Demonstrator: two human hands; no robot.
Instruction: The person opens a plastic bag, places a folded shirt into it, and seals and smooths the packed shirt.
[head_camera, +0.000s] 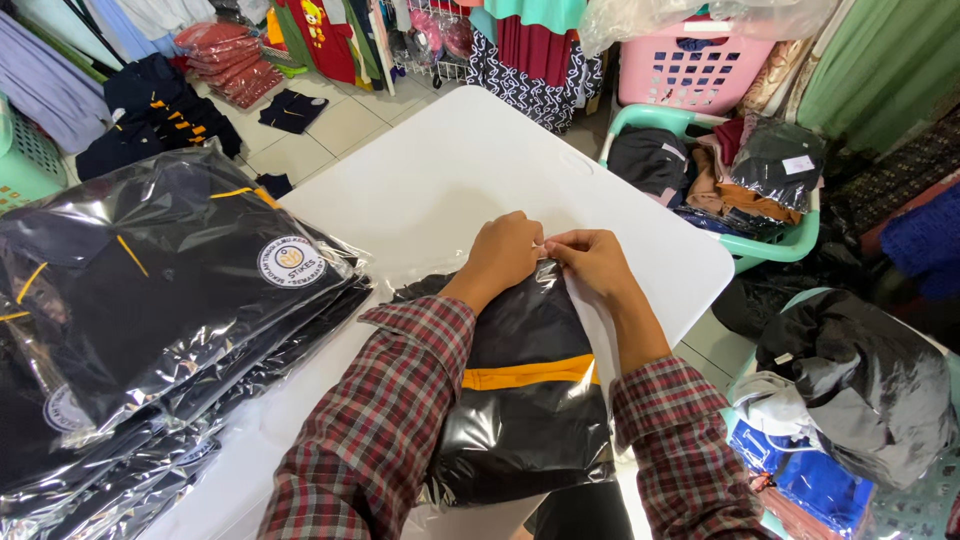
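While both meet at the far end of the dark bagged garment (525, 400) on the white bench (450, 170), the left hand (505, 255) and right hand (592, 262) each keep a closed grip, seemingly pinching the clear bag's flap.

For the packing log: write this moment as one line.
left hand, right hand: pinching bag edge | bagged dark garment on white table | bagged stack left

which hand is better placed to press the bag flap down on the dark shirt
Left, probably. The left hand lies flat over the bagged dark garment at its top edge, while the right hand pinches the clear bag's edge beside it.
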